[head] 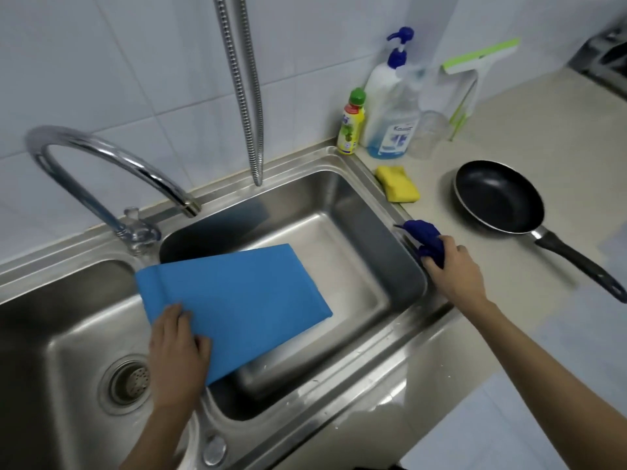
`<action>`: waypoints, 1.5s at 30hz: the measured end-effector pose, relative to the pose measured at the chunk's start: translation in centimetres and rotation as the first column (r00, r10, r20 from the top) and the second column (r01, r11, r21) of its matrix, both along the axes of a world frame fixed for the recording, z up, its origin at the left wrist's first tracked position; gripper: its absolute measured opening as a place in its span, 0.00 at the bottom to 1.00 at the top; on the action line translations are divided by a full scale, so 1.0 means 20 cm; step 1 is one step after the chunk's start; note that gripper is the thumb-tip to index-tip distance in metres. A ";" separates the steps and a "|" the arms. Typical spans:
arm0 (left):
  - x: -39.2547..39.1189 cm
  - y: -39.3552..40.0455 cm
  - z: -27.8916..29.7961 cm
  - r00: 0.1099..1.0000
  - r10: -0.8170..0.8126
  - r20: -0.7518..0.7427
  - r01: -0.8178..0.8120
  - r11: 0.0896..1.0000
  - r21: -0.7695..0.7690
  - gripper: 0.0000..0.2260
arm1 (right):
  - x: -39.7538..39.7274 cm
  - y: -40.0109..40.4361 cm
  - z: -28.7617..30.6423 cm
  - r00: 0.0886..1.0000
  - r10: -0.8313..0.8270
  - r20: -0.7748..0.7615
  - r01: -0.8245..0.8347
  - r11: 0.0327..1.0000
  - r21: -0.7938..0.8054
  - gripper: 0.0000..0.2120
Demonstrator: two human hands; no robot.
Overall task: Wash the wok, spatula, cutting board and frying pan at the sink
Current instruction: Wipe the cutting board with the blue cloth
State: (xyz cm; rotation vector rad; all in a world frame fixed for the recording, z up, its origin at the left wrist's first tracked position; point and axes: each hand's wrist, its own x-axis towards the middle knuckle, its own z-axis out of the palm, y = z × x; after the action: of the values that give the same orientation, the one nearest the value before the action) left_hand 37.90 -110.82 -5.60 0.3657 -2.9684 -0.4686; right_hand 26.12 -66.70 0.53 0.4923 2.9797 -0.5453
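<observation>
My left hand (178, 347) is gripping the board's (237, 300) near corner, its length slanting into the sink (390, 205); my right hand (451, 266) is clutching the cloth (425, 237) on the right rim.

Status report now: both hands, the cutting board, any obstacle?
Left hand holds blue cutting board, tilted into right basin. Right hand grips dark blue cloth at sink rim. No obstacle seen.

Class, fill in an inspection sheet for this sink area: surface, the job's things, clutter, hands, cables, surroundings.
Surface: steel double sink, pale counter.
Job's things: blue cutting board tilted into the right basin; frying pan on the counter; wok and spatula not seen.
Clutter: yellow sponge, soap bottles, squeegee.
Hands: left hand holds the board; right hand grips a dark blue cloth.
Cables: nothing seen.
Surroundings: white tiles, faucet, hose.
</observation>
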 end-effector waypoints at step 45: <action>-0.09 -0.05 -0.10 0.988 0.155 0.005 -0.155 0.985 0.070 0.23 | 0.49 -1.78 -0.51 0.858 0.382 -0.344 -0.507 0.737 -0.446 0.20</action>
State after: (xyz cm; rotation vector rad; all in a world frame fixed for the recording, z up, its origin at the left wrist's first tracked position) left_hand 36.10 -111.89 -7.55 0.5991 -2.8989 -0.5553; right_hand 35.89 -102.22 -9.70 -0.3607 2.7884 -1.3669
